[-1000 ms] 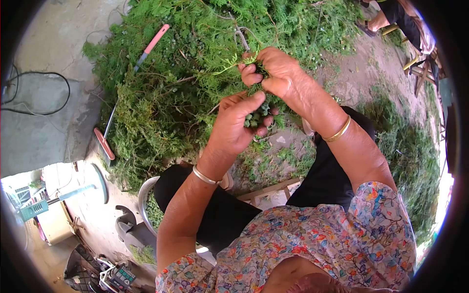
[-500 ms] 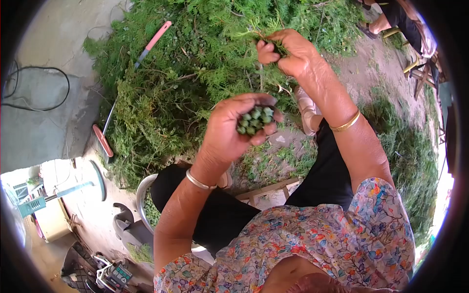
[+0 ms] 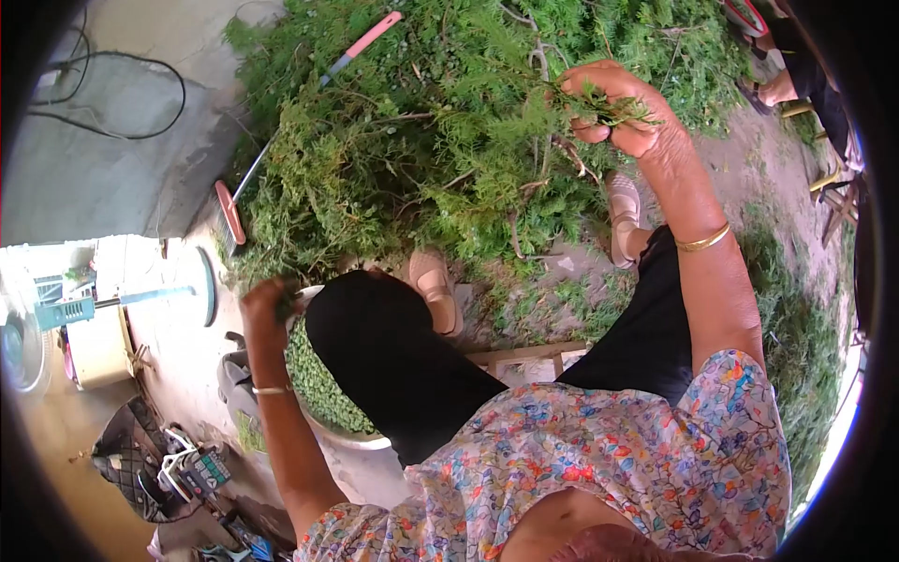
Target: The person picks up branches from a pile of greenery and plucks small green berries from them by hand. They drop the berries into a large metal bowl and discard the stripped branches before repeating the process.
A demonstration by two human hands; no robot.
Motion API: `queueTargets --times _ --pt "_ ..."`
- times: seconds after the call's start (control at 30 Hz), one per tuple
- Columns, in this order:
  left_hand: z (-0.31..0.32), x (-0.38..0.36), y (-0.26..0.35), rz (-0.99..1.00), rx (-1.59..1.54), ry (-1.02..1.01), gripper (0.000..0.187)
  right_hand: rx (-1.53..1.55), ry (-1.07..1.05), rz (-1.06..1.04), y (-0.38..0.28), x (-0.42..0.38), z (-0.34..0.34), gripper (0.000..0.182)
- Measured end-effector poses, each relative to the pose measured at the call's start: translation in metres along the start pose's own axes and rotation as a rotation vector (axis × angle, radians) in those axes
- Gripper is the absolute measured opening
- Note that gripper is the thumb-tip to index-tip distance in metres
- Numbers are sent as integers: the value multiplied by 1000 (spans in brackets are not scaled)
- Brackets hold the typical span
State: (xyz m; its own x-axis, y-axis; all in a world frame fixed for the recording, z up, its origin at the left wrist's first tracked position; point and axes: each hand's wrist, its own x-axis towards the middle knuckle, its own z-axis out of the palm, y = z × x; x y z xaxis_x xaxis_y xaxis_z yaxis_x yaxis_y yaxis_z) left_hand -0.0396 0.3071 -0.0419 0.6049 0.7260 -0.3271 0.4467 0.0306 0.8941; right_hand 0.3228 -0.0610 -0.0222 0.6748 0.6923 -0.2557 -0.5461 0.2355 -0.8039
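My left hand (image 3: 265,307) is beside my knee, at the upper edge of a white basin (image 3: 367,443). Its fingers are curled round a dark green clump, the green cones (image 3: 288,300), which show only in part. Many small green cones (image 3: 318,379) lie inside the basin, partly hidden by my leg. Over the branch pile, my right hand (image 3: 623,103) is closed on a leafy evergreen sprig (image 3: 613,110), whose tips stick out past the fingers. Cut evergreen branches (image 3: 468,140) lie heaped on the ground below that hand.
A broom (image 3: 229,214) and a pink-handled tool (image 3: 370,39) rest along the pile's left side. A fan (image 3: 192,286) stands at left, near a tool bag (image 3: 140,450). At upper right another person's foot (image 3: 777,89) shows beside a stool.
My left hand has moved down and left with the cones, from in front of me to the basin. My right hand keeps the sprig; the view has shifted somewhat.
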Motion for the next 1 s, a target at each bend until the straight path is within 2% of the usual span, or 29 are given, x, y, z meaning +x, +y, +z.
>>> queueTargets --times 0.07,0.1,0.13,0.17,0.2,0.23,0.3,0.33,0.4,0.43,0.5,0.53,0.6,0.67,0.73,0.77,0.83,0.87,0.93,1.0 --pt "-26 -22 -43 92 590 -77 36 4 -40 -47 2 -4 -4 10" --pt "-36 -28 -72 -34 561 27 43 -8 -60 2 3 0 -12 9" --pt "-69 -17 -124 -97 578 46 45 -6 -67 7 5 -2 -13 9" --pt "-87 -19 -150 85 808 31 33 19 -83 0 5 -2 -13 10" --pt "-89 -26 -152 271 1034 13 22 43 -98 -7 5 -2 -14 11" --pt "-91 -26 -151 268 1034 17 22 23 -153 8 5 1 -19 14" --pt "-90 -14 -129 -12 895 179 35 14 -189 20 3 1 -19 15" --pt "-74 -13 -93 173 925 93 30 7 -223 31 3 1 -18 16" --pt "-12 -14 -12 52 521 178 26 14 -257 38 3 5 -21 17" --pt "6 -4 2 210 496 170 24 17 -287 44 3 5 -22 17" --pt "56 5 53 283 628 -94 34 -26 -204 31 1 1 -12 18" --pt "85 14 63 326 715 -197 34 -74 -122 19 1 -1 -7 19" --pt "147 20 73 432 830 -385 35 -68 -130 21 2 1 -7 18" --pt "200 50 31 900 939 -487 36 -67 -136 14 -2 0 -5 18" --pt "250 56 0 801 1081 -548 32 5 -83 30 -6 -9 6 14" --pt "268 54 -11 812 1076 -551 32 34 -26 20 -4 -11 5 14" --pt "286 43 -36 965 1324 -286 21 39 -16 11 -5 -13 4 14" --pt "289 45 -50 973 1320 -289 21 46 -13 8 -6 -14 2 13" --pt "293 44 -73 503 1027 -456 14 61 4 -2 -5 -16 -4 14" --pt "292 32 -84 467 957 -480 16 28 -130 22 -7 -21 -7 16"
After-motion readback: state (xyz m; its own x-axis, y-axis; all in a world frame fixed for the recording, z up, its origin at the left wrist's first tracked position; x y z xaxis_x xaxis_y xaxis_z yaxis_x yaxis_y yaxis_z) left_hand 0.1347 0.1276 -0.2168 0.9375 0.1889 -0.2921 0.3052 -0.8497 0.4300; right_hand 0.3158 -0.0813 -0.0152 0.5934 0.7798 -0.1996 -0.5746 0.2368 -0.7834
